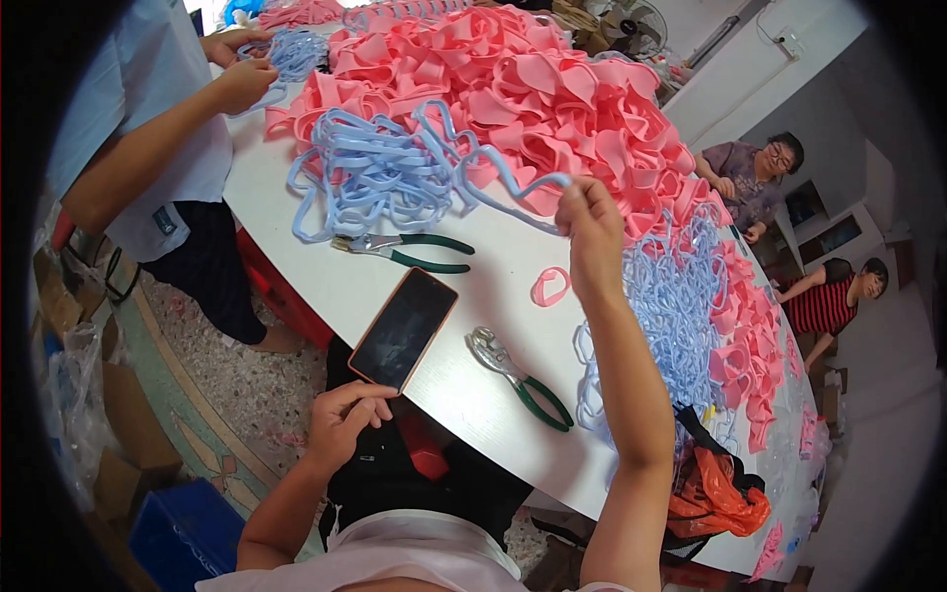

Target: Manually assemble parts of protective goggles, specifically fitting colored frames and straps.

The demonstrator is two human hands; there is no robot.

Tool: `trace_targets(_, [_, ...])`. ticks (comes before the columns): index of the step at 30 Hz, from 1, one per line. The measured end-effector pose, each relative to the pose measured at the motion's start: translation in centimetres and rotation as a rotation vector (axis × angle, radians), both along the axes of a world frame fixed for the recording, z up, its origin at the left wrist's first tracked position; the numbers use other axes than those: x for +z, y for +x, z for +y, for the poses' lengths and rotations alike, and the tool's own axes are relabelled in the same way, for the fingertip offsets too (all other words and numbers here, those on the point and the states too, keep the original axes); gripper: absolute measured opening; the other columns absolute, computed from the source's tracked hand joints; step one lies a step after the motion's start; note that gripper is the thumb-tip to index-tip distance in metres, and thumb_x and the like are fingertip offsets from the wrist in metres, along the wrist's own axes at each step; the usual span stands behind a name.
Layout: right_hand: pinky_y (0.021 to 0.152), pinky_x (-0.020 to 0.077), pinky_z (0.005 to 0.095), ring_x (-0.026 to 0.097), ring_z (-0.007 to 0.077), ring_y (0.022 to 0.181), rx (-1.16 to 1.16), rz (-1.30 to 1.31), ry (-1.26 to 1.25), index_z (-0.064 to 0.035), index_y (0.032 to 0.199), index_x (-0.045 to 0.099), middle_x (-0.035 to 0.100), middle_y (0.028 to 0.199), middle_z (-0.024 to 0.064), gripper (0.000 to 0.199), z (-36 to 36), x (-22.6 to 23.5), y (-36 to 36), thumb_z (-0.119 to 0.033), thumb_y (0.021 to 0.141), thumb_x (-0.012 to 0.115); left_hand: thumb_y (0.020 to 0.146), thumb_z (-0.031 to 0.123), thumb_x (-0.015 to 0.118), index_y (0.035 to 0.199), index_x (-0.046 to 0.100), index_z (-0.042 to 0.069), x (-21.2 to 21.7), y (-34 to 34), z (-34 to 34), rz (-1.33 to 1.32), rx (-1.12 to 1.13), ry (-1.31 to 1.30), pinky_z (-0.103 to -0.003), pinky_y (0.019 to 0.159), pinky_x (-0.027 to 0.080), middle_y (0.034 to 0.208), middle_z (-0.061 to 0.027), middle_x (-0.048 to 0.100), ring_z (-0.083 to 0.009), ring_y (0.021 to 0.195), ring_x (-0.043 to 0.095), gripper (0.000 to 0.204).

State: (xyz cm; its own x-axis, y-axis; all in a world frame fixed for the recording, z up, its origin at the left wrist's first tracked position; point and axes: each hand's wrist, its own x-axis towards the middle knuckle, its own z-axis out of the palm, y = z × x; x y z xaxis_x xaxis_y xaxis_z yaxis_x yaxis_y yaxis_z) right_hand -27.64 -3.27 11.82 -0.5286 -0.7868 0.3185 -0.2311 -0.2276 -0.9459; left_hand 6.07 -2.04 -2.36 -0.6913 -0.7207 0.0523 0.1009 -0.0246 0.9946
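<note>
With 12 o'clock straight ahead from mid-view, your right hand (594, 237) at 2 o'clock pinches one blue strap (546, 182), which trails toward the blue bundle (380, 178) at 11 o'clock. Your left hand (345, 419) sits at 7 o'clock, fingers curled beside the phone (405, 331); whether it grips anything, you cannot tell from this view. The step in hand appears to be separating the strap. The next move likely calls for a steady pull, keeping neighbouring loops unsnagged
</note>
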Motion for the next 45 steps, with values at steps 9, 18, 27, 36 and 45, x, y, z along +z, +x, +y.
trace_targets(9, [0.099,0.0435,0.0400,0.059,0.0257,0.090,0.772,1.099,0.033,-0.0056,0.112,0.063,0.062,0.094,0.0082,0.025,9.9,0.4,7.1,-0.004,0.087,0.062,0.102,0.054,0.031,0.138,0.046,0.002,1.8,-4.6,-3.2,0.598,-0.226,1.008,-0.028,0.062,0.047,0.115,-0.0124,0.065,-0.0220,0.091,0.065,0.065])
trace_targets(18, [0.096,0.0470,0.0422,0.055,0.0347,0.116,-0.075,0.821,0.262,-0.0018,0.122,0.056,0.055,0.127,0.0180,0.041,1.0,-6.4,-6.7,-0.003,0.082,0.065,0.104,0.038,0.038,0.124,0.052,0.003,0.9,-3.7,-1.7,0.517,0.055,0.715,-0.031,0.068,0.053,0.102,-0.0155,0.067,-0.0279,0.089,0.069,0.042])
trace_targets(27, [0.096,0.0468,0.0478,0.051,0.0456,0.119,-0.458,1.060,0.674,-0.0013,0.118,0.056,0.044,0.133,0.0320,0.036,-7.4,-11.3,-12.9,-0.004,0.082,0.055,0.106,0.036,0.034,0.130,0.046,0.004,2.5,-1.3,-1.1,0.535,0.190,0.608,-0.030,0.066,0.055,0.096,-0.0139,0.067,-0.0265,0.085,0.070,0.042])
trace_targets(36, [0.076,0.0488,0.0418,0.060,0.0370,0.084,-0.438,0.670,0.255,0.0032,0.101,0.060,0.061,0.095,0.0221,0.018,-1.4,-1.3,-8.4,-0.008,0.087,0.060,0.107,0.039,0.030,0.128,0.048,0.009,1.7,-2.1,-1.6,0.545,0.223,0.662,-0.031,0.065,0.054,0.096,-0.0129,0.066,-0.0264,0.084,0.069,0.041])
trace_targets(45, [0.094,0.0486,0.0449,0.055,0.0396,0.116,-0.242,1.044,0.202,-0.0057,0.101,0.065,0.058,0.118,0.0183,0.027,14.9,-6.8,6.3,0.006,0.077,0.065,0.106,0.043,0.030,0.128,0.044,0.012,0.2,-4.8,-1.1,0.624,0.002,0.774,-0.034,0.070,0.054,0.099,-0.0156,0.063,-0.0282,0.083,0.068,0.040])
